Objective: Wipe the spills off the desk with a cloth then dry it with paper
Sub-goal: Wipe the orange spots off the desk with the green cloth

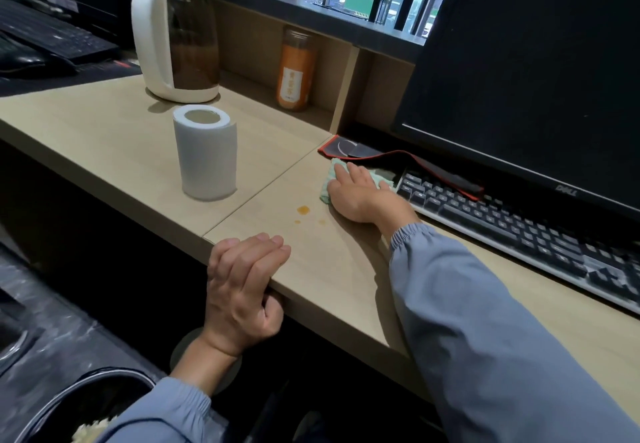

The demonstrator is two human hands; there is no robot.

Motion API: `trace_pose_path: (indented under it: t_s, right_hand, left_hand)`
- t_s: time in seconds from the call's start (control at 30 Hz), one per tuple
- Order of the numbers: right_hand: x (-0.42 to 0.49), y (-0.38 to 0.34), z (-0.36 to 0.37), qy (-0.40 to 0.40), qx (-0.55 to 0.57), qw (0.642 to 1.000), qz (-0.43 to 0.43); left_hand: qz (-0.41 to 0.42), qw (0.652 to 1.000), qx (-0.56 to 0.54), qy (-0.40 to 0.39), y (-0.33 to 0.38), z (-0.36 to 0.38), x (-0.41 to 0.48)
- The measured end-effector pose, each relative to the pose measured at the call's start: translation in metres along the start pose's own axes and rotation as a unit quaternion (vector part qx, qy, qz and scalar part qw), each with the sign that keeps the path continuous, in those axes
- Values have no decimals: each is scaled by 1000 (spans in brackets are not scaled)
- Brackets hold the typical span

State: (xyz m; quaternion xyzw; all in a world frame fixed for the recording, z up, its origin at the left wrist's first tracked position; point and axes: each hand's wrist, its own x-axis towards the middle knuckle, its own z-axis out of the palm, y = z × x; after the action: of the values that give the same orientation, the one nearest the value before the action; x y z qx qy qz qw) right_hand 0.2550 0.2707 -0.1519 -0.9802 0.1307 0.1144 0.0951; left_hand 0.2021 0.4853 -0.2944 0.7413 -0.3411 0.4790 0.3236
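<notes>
Small orange spills (pixel 303 210) dot the light wooden desk (pixel 332 269) near its front edge. My right hand (pixel 360 191) presses flat on a pale green cloth (pixel 333 174) just behind and right of the spills, next to the keyboard. My left hand (pixel 242 283) grips the desk's front edge, fingers on top and thumb underneath. A white paper roll (pixel 206 151) stands upright to the left of the spills.
A black keyboard (pixel 519 227) and a dark monitor (pixel 526 71) fill the right side. A red-edged black mat (pixel 398 162) lies behind the cloth. A white kettle (pixel 175 37) and an orange bottle (pixel 294 68) stand at the back. A bin (pixel 86 404) sits below left.
</notes>
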Motion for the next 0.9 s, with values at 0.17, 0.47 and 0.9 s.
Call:
trace_pose_path:
  t_s: [0.17, 0.47, 0.9]
  right_hand:
    - [-3, -2, 2, 11, -2, 1000, -5]
    - [-78, -3, 27, -5, -20, 996, -87]
    - [-159, 0, 50, -23, -40, 991, -125]
  left_hand:
    - [4, 1000, -2, 11, -1, 3, 2]
    - [-15, 1000, -2, -14, 5, -2, 4]
    - [-22, 999, -3, -43, 7, -12, 4]
